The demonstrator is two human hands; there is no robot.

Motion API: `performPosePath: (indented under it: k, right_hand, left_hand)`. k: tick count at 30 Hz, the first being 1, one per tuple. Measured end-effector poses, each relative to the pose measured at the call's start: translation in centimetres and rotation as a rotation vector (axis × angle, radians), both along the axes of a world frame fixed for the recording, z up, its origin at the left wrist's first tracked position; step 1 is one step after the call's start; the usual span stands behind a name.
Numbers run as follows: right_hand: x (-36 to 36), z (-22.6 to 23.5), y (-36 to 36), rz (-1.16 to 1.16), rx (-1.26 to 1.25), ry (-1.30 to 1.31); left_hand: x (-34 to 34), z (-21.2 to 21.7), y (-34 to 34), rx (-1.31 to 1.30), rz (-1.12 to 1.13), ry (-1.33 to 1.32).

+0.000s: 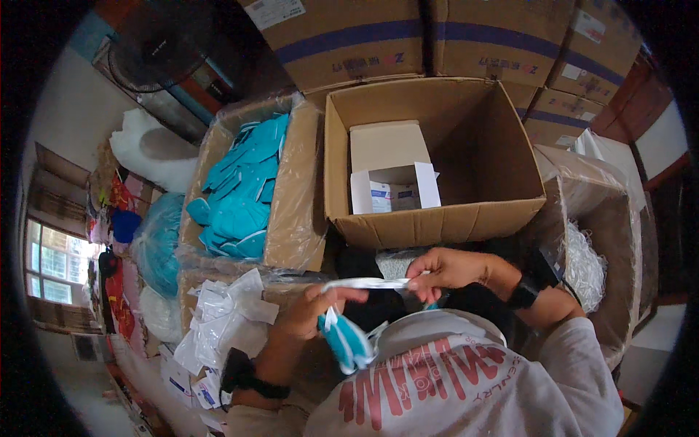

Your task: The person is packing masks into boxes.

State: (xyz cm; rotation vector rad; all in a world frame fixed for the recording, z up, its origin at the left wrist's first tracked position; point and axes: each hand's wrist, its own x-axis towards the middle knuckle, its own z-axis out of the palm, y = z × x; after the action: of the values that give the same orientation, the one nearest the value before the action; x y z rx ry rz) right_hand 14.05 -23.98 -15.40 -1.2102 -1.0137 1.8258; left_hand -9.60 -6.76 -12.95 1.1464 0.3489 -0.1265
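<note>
Grey T-shirt (437, 382) with red print is closest to me, its wearer bent over the work. Both hands up in front of the chest. Left hand (304, 312): fingers curled, gripping one end of a white band (373, 283); teal folded masks (345, 342) hang just below it, slightly blurred. Right hand (445, 269): thumb and fingers pinched on the band's other end, band pulled roughly straight between the two. A bit of teal also shows under the right fingers; can't tell if it's attached.

Ahead of the hands: open cardboard carton (437, 227), small white box (386, 146) inside, flaps open. Left of that, a plastic-lined carton (297, 211) with a heap of loose teal masks (244, 186). Clear plastic bags (222, 313) beside the left forearm. Far right, a bundle of white cords (585, 273) in another lined carton (617, 204).
</note>
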Motion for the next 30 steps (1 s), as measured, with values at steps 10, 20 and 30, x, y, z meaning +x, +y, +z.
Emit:
performPosePath:
  k: [10, 20, 30]
  right_hand:
    - [-2.4, 0.7, 1.1, -0.033, 0.136, -0.218]
    - [-2.8, -0.3, 0.9, -0.283, 0.072, 0.177]
    - [-4.0, 0.5, 0.9, -0.255, 0.53, -0.623]
  left_hand:
    - [4.4, -0.3, -2.5, 1.199, -0.288, 0.051]
    - [3.5, -1.5, -3.6, 0.647, 0.159, 0.131]
    - [3.9, -0.4, -3.5, 1.115, 0.166, -0.014]
